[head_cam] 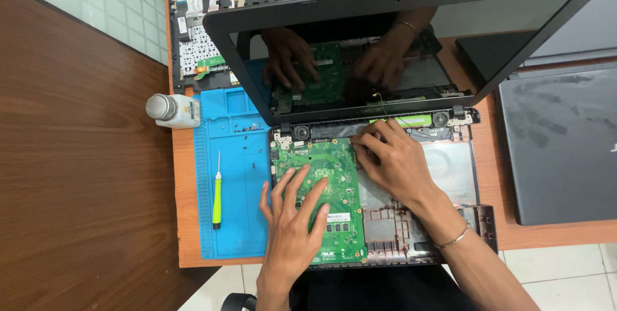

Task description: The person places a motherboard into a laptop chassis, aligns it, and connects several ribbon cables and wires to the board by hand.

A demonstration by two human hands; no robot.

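From the head view, the left hand [292, 211] lies spread flat on the green motherboard [321, 185], which sits inside the open laptop base [450, 176] on the worktop [186, 221]. The right hand [392, 160] presses curled fingertips at the board's upper edge near the hinge. The board seems to be in seating or lifting; the next move needs a gentle, even grip.

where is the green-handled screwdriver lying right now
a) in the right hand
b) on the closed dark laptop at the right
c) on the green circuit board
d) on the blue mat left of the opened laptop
d: the green-handled screwdriver lies on the blue mat, left of the opened laptop, while both the left hand and the right hand rest on the laptop's insides, holding no tool.
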